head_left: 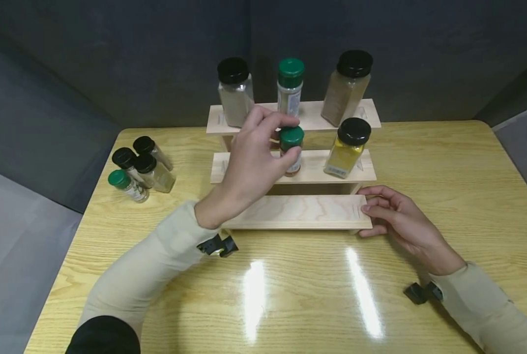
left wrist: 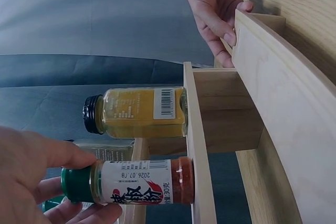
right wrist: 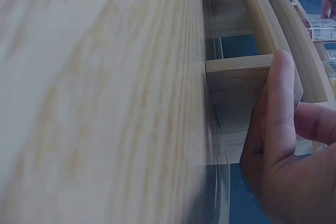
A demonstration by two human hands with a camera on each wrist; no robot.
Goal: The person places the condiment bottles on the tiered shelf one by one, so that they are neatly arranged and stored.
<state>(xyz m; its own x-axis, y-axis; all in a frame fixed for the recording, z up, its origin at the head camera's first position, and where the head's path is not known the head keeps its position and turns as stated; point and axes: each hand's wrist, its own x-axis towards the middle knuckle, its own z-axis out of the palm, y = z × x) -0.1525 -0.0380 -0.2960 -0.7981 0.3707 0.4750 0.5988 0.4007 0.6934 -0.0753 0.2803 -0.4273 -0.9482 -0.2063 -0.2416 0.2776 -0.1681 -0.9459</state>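
Observation:
On the middle step of a wooden tiered rack point(head_left: 309, 211) stands a green-capped spice jar point(left wrist: 139, 182) with red powder and a printed label. My left hand point(head_left: 256, 157) pinches this jar by its cap, thumb on one side and fingers on the other. The jar's base meets the step in the left wrist view. At the rack's lower right end, my right hand point(head_left: 400, 219) grips the edge of the front step, thumb on top. To the right of the pinched jar is a black-capped jar of yellow powder point(head_left: 344, 156).
The top step bears a black-capped jar point(head_left: 236, 101) at left, a green-capped jar point(head_left: 290, 93) in the middle and a tall black-capped jar point(head_left: 345, 96) at right. Several small jars point(head_left: 159, 177) cluster at the table's left. Dark panels point(head_left: 157, 59) rise behind the table point(head_left: 303, 290).

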